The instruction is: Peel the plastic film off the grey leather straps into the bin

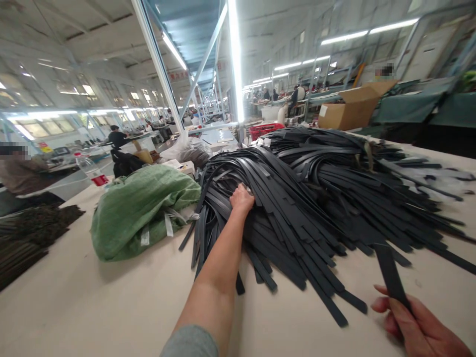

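Observation:
A large heap of black flat straps (282, 198) lies across the table, bent over in bundles with their ends fanned toward me. My left hand (242, 199) reaches into the left part of this heap with its fingers curled closed. What it grips is hidden, though a small pale bit shows by the fingertips. At the lower right, my right hand (412, 317) pinches one black strap (390, 272) between thumb and fingers. That strap points up and away from the hand, toward the ends of the heap.
Left of the heap sits a green woven sack (141, 208), with a plastic bottle (91, 171) behind it. Dark stacked strips (33, 233) lie at the far left. A red basket (266, 130) and an open cardboard box (349, 106) stand behind. Several people work farther off.

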The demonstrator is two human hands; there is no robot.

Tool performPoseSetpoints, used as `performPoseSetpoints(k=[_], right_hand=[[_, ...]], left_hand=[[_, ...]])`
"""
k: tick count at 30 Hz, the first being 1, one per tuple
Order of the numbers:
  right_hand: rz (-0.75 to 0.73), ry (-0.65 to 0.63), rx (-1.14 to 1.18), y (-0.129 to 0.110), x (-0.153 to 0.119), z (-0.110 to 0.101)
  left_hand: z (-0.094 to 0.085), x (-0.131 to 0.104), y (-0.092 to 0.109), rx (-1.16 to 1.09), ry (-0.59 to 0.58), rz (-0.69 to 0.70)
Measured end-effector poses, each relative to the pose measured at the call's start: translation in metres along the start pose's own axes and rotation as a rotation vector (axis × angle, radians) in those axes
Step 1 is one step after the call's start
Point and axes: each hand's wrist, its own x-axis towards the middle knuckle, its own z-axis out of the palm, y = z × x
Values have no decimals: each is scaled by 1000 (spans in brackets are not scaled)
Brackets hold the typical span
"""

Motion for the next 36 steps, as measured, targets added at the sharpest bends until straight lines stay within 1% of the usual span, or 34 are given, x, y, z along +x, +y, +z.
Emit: performPoseSetpoints(k=[3,5,7,10,13,17,20,23,27,29,31,33,35,36], right_hand=[[-35,3,21,-6,-3,-2],[-58,19,33,-8,-5,-3],[-70,40,29,-10,-7,-3],[-81,61,26,-14,-9,-2],[-78,78,51,-23,-11,-2],[-49,109,84,-36,-14,-2],[-28,75,72,-41,-13,-4],[-51,39,51,-39,-11,-4],[-92,49,75,-37,-8,-3],[-100,69,97,-38,-6,-3],[-106,88,131,-42,-6,-4],[-88,90,205,-46,-9,-4],[-17,77,404,-52,-19,-3],[27,43,540,-56,-27,-1]], left_hand=[[-1,20,4,-53,-19,-26],[-3,31,1,-124,-24,-23],[-4,37,-5,-220,-21,-18],[-9,33,-13,-404,-17,-34],[-22,15,-22,-593,-9,-46],[-56,-22,-44,-774,10,-31],[-83,-57,-68,-811,-17,-37],[-103,-92,-95,-794,-73,-88],[-124,-139,-132,-785,-24,-223],[-133,-167,-147,-776,-32,-294],[-138,-201,-157,-786,-69,-326],[-139,-237,-159,-836,-92,-332],[-137,-272,-155,-891,-85,-319],[-135,-287,-152,-900,-83,-305]])
